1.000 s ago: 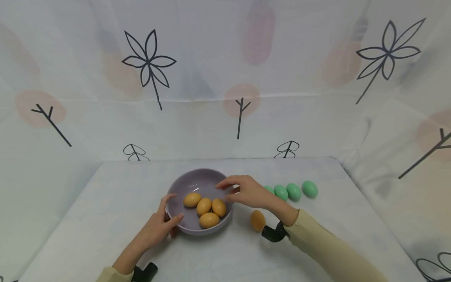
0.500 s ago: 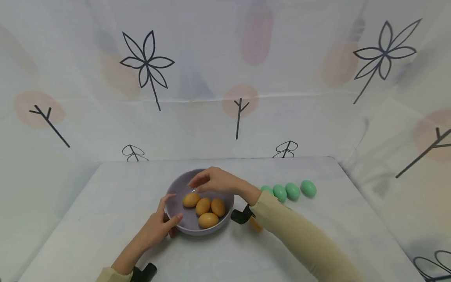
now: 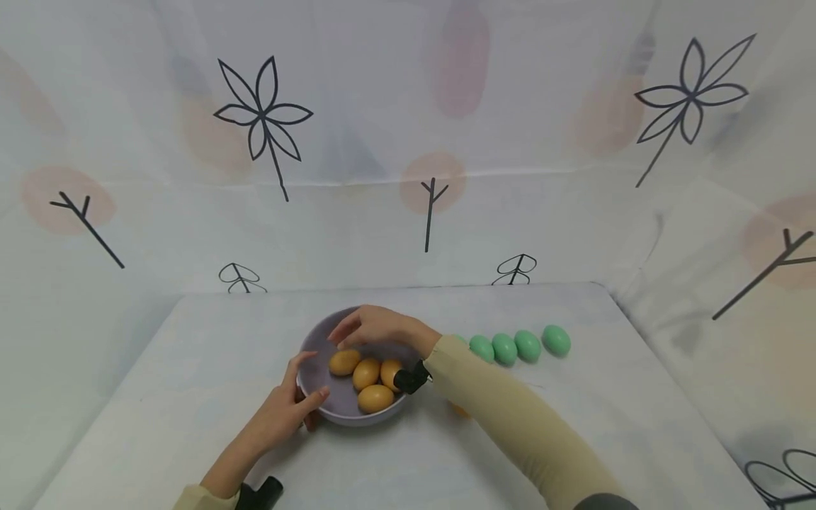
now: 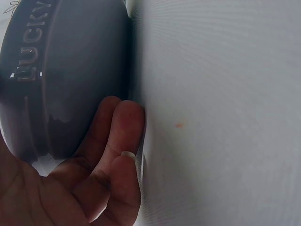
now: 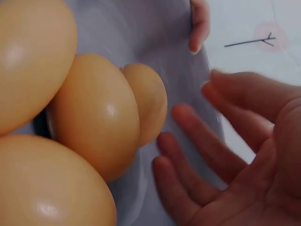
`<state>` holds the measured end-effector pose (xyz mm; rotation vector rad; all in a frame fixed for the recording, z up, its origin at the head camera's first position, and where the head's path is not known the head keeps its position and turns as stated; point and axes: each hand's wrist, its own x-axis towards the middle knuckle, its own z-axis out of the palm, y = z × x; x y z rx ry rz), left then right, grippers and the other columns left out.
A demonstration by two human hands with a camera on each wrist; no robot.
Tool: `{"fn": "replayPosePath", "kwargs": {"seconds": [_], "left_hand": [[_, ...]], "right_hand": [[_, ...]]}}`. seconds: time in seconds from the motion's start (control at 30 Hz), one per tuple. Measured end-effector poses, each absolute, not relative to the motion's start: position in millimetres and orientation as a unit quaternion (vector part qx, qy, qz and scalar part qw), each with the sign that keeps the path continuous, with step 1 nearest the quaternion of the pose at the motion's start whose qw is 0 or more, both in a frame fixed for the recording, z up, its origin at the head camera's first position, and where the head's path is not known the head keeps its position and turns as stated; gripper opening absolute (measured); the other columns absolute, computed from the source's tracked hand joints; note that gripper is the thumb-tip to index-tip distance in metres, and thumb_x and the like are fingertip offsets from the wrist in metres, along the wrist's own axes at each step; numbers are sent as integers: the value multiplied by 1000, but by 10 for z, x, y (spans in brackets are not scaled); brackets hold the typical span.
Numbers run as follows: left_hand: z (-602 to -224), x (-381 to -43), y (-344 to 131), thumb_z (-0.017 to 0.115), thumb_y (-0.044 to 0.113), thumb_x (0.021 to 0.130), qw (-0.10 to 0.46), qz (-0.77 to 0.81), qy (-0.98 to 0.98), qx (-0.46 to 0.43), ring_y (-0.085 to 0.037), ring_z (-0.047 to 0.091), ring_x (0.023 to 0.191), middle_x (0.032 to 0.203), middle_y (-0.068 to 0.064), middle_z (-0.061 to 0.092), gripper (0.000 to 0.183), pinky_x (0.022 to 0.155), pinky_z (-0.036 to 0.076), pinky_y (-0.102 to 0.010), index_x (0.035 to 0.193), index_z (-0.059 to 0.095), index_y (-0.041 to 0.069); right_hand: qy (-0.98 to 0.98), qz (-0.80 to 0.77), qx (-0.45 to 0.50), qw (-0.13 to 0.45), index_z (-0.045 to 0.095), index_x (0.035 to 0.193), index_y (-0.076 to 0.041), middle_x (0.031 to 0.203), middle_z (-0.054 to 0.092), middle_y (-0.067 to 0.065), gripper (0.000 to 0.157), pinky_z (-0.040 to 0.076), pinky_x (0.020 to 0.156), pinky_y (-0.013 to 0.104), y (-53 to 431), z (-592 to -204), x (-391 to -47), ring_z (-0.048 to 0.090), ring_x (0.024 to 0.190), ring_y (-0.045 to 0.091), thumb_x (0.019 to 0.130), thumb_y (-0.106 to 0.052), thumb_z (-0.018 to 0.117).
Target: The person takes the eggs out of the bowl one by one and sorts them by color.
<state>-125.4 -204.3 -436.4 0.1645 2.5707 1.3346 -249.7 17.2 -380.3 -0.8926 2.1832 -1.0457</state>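
A purple-grey bowl [image 3: 321,340] holds several brown eggs [image 3: 375,399]. My left hand [image 3: 279,411] grips its left side, thumb and index finger over the rim. The other fingers curl low against the outer wall [image 4: 84,61], which bears raised "LUCKY" lettering, in the left wrist view. Over the far part of the bowl is my right hand [image 3: 376,326], fingers loosely bent and nothing between them. Its fingertips come close beside the leftmost egg [image 5: 151,101] in the right wrist view. One more brown egg [image 3: 460,411] lies outside the bowl, mostly hidden behind my right forearm.
Several green eggs [image 3: 528,346] lie in a row on the white-covered table [image 3: 605,425], right of the bowl; my right sleeve [image 3: 503,411] partly covers the row's left end. A white cloth backdrop [image 3: 357,234] with plant drawings stands behind and at the sides.
My right hand has moved left, from the bowl's right rim to over its far inside, beside the leftmost brown egg. The left hand keeps its grip on the bowl.
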Motion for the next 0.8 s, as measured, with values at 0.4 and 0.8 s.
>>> {"fn": "replayPosePath", "kwargs": {"seconds": [0.4, 0.8], "left_hand": [[-4360, -1256, -2048, 61, 41, 98, 123, 456, 880, 49, -20, 56, 62, 67, -5, 62, 71, 59, 42, -31, 153, 18, 24], [-4396, -1278, -2054, 61, 40, 98, 128, 454, 881, 46, -20, 57, 62, 67, -5, 62, 71, 60, 42, -31, 153, 17, 26]], "right_hand": [[803, -363, -351, 315, 69, 127, -11, 121, 68, -3, 38, 43, 97, 28, 111, -3901, -2599, 60, 110, 7, 89, -16, 73], [798, -345, -355, 345, 68, 128, -12, 123, 67, -3, 43, 42, 98, 28, 25, -3935, -2601, 59, 114, 11, 85, -9, 76]]}}
